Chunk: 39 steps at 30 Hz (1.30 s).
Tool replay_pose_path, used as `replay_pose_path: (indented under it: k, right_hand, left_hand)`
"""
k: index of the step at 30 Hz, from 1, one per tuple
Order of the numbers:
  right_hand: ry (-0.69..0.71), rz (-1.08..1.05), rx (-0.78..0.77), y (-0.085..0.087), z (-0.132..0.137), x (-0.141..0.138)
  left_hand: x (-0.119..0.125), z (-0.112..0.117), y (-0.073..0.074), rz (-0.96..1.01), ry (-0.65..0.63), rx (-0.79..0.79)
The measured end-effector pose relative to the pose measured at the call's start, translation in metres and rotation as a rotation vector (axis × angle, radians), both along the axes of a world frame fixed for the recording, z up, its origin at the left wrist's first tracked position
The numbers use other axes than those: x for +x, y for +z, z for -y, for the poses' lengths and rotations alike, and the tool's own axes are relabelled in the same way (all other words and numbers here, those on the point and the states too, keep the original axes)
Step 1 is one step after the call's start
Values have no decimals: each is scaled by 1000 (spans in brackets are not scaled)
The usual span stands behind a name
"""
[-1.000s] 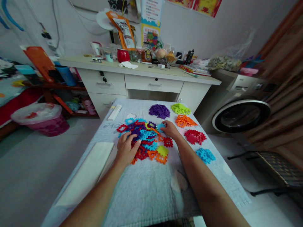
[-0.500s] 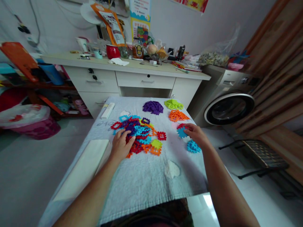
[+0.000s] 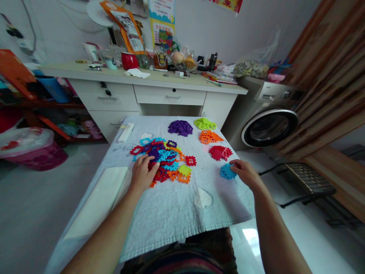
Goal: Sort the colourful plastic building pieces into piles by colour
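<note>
My left hand [image 3: 142,173] rests with its fingers spread at the near left edge of a mixed heap of plastic interlocking pieces [image 3: 167,155] in red, blue, purple, orange and yellow-green. My right hand [image 3: 245,173] pinches the edge of a blue interlocking piece [image 3: 227,171] at the table's right side. That piece hides most of the blue pile under it; whether it touches the pile I cannot tell. Beyond it, running away from me, lie a red pile [image 3: 220,153], an orange pile [image 3: 210,137] and a yellow-green pile [image 3: 204,123]. A purple pile [image 3: 180,128] sits left of these.
A pale cloth [image 3: 171,213] covers the table. A white narrow box [image 3: 126,133] lies at its far left, and a long whitish panel [image 3: 99,201] along its left edge. Beyond stands a cluttered desk [image 3: 171,85], with a washing machine [image 3: 265,114] and a metal-legged stool [image 3: 308,179] to the right.
My right hand has carried the blue piece from over the red pile toward me to the blue pile, uncovering the red one. My left hand stays at the heap. The view has shifted slightly.
</note>
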State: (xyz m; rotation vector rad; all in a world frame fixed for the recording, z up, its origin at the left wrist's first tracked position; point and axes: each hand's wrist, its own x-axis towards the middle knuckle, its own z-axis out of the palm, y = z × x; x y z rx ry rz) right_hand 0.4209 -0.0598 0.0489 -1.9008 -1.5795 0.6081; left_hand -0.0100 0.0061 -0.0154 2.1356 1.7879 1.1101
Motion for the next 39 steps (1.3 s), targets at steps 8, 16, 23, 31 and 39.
replay_pose_path:
  k: [8,16,23,31,39]
  right_hand:
    - [-99,431,112,-15,6,0]
    - [-85,473,230,-22,9,-24]
    - [235,400,266,-3,-25,-101]
    - [428,493,52,-9,-60,-153]
    - [350,461,105,-17,-62,-143]
  left_hand:
    - [1,0,1,23,-3,9]
    - [1,0,2,54,-22,4]
    - [0,0,1,75,-26,-4]
    - [3,7,7,63,-67,-16]
    - [5,10,12,70,-130,-20]
